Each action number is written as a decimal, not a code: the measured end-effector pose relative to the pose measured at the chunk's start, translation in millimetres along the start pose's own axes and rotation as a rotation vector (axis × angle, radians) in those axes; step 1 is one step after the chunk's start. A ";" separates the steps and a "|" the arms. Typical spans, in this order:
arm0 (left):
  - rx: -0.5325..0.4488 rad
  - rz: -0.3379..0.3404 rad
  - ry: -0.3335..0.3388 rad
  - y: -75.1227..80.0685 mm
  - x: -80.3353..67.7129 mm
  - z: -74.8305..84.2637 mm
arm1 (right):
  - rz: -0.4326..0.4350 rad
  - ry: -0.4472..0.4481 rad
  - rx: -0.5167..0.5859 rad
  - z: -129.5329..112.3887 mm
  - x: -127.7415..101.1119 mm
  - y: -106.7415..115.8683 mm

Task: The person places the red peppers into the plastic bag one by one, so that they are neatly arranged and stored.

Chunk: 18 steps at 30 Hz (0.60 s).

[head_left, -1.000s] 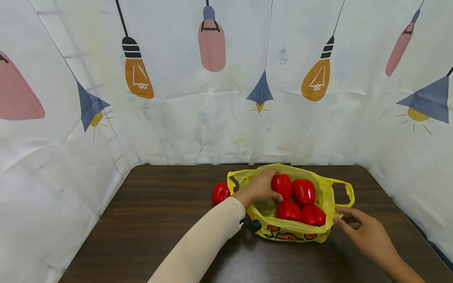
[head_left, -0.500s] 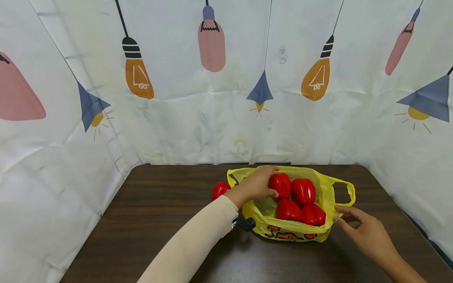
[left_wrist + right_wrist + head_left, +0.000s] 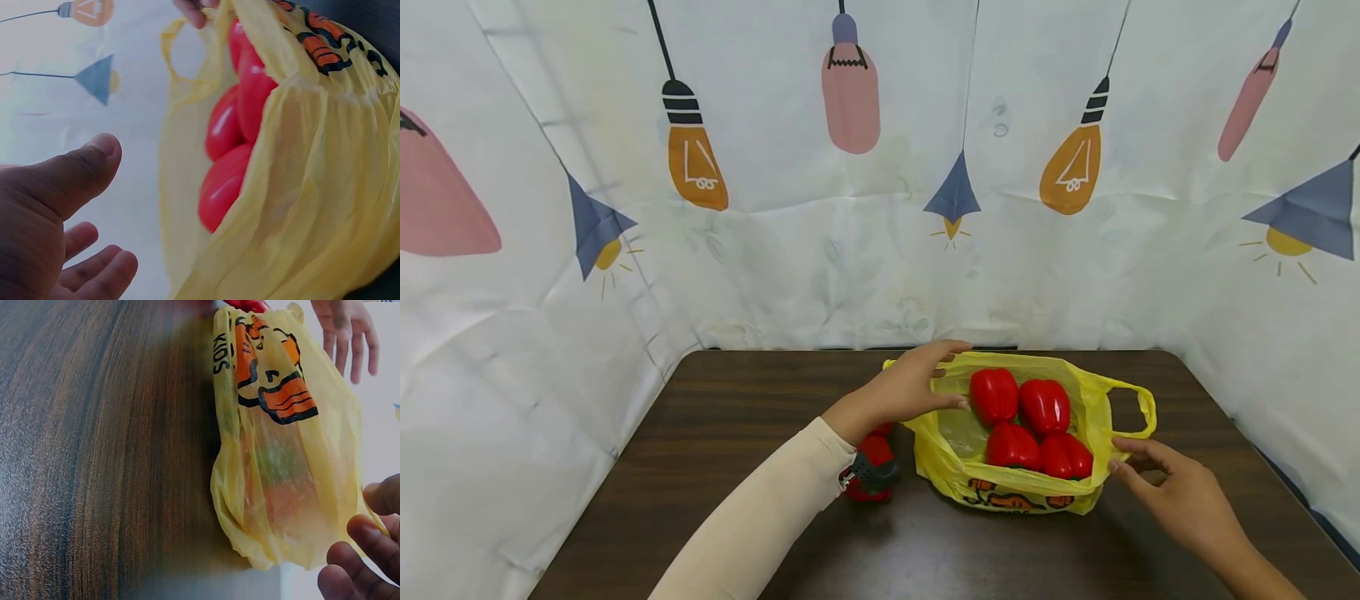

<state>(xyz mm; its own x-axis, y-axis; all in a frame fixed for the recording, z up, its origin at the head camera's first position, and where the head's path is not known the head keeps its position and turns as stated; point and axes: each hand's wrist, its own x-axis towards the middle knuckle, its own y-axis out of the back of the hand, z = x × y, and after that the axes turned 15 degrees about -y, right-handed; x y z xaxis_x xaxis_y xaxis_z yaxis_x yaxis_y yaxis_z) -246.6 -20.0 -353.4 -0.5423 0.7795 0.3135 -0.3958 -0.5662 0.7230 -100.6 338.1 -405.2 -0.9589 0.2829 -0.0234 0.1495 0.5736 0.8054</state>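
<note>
A yellow plastic bag (image 3: 951, 479) with orange and black print stands with its mouth spread. Several shiny red bell peppers (image 3: 1043, 407) lie in its right and middle part. My left hand (image 3: 910, 385) hangs over the bag's left side, thumb and fingers apart with nothing between them. In the left wrist view this hand (image 3: 37, 212) is clear of the peppers. My right hand (image 3: 1172, 492) pinches the bag's right edge below the loop handle; thumb and index finger meet on the plastic in the right wrist view. More red peppers (image 3: 880, 448) outside the bag are partly hidden behind my left wrist.
The dark wood-grain table (image 3: 737, 433) lies under everything. A white curtain (image 3: 775, 275) printed with lamps hangs behind and along both sides. A black wrist strap device (image 3: 874, 475) sits on my left wrist.
My left hand has let go of the upper left pepper inside the bag and drawn back leftward and up, its fingers spreading. The right hand stays on the bag's edge.
</note>
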 end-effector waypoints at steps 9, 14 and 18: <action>-0.077 0.084 0.052 29.2 -39.0 -3.4 | 0.015 0.012 -0.011 -1.5 -0.3 0.7; -0.067 0.111 0.102 39.9 -61.5 -9.2 | 0.009 -0.001 -0.008 -1.2 0.0 0.6; -0.048 0.127 0.141 44.7 -76.5 -13.4 | 0.008 -0.004 -0.012 -0.5 0.8 1.1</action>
<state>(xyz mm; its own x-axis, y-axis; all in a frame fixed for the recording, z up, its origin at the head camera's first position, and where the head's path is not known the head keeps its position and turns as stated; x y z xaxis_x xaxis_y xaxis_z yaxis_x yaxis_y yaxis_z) -232.8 -108.5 -353.4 -0.6870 0.6577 0.3088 -0.3509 -0.6725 0.6516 -101.3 338.5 -404.0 -0.9567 0.2905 -0.0199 0.1537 0.5620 0.8127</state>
